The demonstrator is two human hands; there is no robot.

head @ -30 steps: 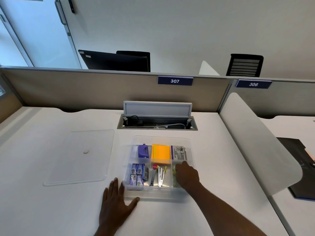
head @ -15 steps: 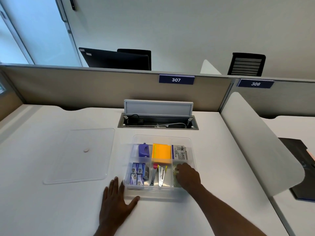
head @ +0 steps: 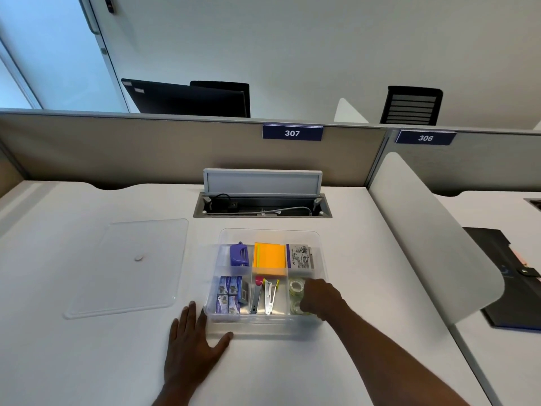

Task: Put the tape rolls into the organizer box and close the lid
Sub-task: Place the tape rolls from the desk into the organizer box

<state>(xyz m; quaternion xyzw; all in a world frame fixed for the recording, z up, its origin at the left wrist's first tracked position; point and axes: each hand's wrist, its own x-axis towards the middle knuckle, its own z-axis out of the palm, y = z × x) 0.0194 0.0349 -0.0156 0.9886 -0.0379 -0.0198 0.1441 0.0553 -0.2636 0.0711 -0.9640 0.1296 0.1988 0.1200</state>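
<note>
The clear organizer box [head: 320, 250] stands open on the white desk, divided into several compartments. Two clear tape rolls [head: 295, 287] lie flat in its front right compartment, one behind the other. My right hand [head: 320, 297] reaches into that compartment with fingers curled down against the rolls' right side; whether it grips one is hidden. My left hand [head: 194, 344] lies flat on the desk, fingers spread, at the box's front left corner. The clear lid [head: 131, 265] lies flat on the desk left of the box.
Other compartments hold a purple punch [head: 239, 254], orange sticky notes [head: 270, 256], a labelled packet [head: 301, 256], staple boxes [head: 228, 294] and metal staple removers [head: 268, 294]. An open cable tray [head: 262, 205] sits behind the box. A white divider panel [head: 433, 244] rises to the right.
My right hand has slid a little right and toward me, uncovering the two tape rolls in the front right compartment. The left hand has stayed put.
</note>
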